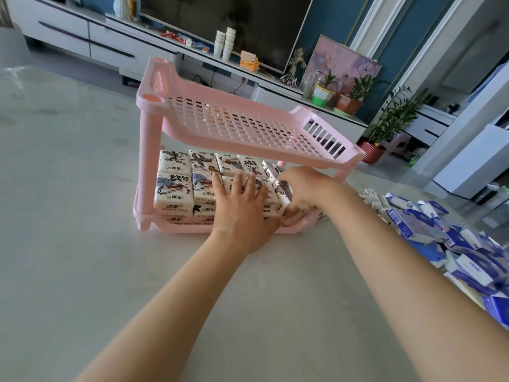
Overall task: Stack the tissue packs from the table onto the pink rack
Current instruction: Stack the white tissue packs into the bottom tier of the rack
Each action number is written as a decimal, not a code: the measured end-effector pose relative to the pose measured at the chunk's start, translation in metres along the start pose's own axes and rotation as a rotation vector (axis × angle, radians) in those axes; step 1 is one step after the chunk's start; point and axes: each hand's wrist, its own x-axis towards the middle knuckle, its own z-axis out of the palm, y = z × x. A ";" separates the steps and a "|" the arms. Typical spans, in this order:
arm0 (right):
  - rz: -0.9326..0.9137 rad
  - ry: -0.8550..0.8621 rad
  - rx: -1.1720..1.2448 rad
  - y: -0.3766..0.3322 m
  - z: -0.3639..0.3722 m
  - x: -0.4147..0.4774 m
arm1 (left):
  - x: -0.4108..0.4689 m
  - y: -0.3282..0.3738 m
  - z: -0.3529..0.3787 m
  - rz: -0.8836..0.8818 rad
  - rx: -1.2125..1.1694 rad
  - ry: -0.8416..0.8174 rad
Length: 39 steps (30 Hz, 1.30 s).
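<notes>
My left fingers (238,183) are spread and straight, pressed flat on the front of the cream packs (173,188) that fill the lower shelf of the pink rack (148,150). The left hand (242,216) braces that row. My right fingers (298,208) curl round the end pack (283,193), which stands tilted at the rack's right end, though the right hand (305,188) hides most of the grip. To do this well I'd tip the pack upright and ease it in beside its neighbours, the left palm stopping the row from bulging forward. Blue packs (468,260) lie heaped on the table (82,216) to the rack's right, bound next, I judge, for its upper shelf (234,122).
</notes>
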 end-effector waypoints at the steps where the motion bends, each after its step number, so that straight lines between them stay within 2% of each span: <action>1: -0.004 0.026 0.012 0.001 0.002 0.000 | 0.000 0.000 0.000 -0.001 0.000 0.000; 4: -0.006 0.064 0.050 0.002 0.007 0.001 | 0.000 0.000 0.000 -0.001 -0.001 -0.002; 7: -0.027 -0.020 0.083 0.001 -0.002 -0.004 | 0.000 0.000 0.001 -0.006 0.004 -0.006; 12: 0.046 -0.214 -0.167 -0.008 -0.018 -0.011 | 0.000 0.000 -0.001 -0.005 -0.009 -0.012; 15: 0.032 -0.203 -0.182 -0.006 -0.014 -0.004 | 0.000 0.000 -0.001 -0.009 -0.012 -0.014; 21: 0.052 -0.075 -0.092 -0.001 -0.008 0.000 | 0.000 0.000 0.000 -0.009 -0.023 0.005; 26: 0.061 -0.045 0.111 0.000 -0.001 -0.004 | 0.000 0.000 -0.001 -0.009 -0.032 -0.008; 31: 0.017 0.025 -0.022 -0.001 0.007 -0.004 | -0.001 0.000 -0.004 -0.007 -0.024 -0.026; 35: -0.003 -0.030 -0.054 -0.002 0.010 -0.005 | 0.001 0.001 -0.007 -0.015 -0.061 -0.049; 39: 0.024 -0.111 0.097 -0.004 -0.001 -0.006 | 0.000 0.001 -0.014 -0.007 -0.086 -0.051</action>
